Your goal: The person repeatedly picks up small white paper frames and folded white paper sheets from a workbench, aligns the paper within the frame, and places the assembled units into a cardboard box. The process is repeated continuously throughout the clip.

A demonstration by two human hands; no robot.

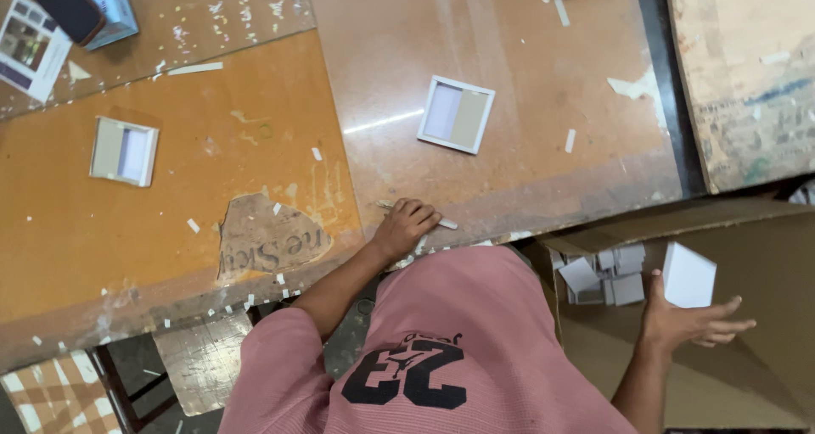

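nearest, a pink shirt [441,349] fills the bottom of the view, and both arms reach out from it.

right hand [683,319]: out over an open cardboard carton [764,375] at the right, fingers spread, thumb and palm gripping a small white box [688,274] just above the carton's inside. deeper in the carton, against its far wall, a loose heap of similar small white boxes [607,277], jumbled rather than stacked. much of the carton floor shows bare.

left hand [403,226]: resting at the near edge of the tabletop [509,179], fingers curled down, loosely closed on a thin white strip [446,224] whose ends poke out on either side of the fingers. whether it is pinched or only pressed flat cannot be told.

further out on the tabletop: a square white frame [456,114] with a pale two-tone centre lies flat, well apart from the left hand. another white frame [124,151] lies to the left on the orange sheet [170,213], which has a torn patch [272,239] near its front edge. white paper scraps [316,154] are scattered all over.

far left corner: a dark phone [64,8] on a pale blue box [115,10], beside a printed leaflet [30,48]. far right: a worn board [747,69] across a dark gap.

judgement on progress: several boxes are already in the carton and one is in hand over it, but the two frames on the tabletop are untouched, so plenty seems left.
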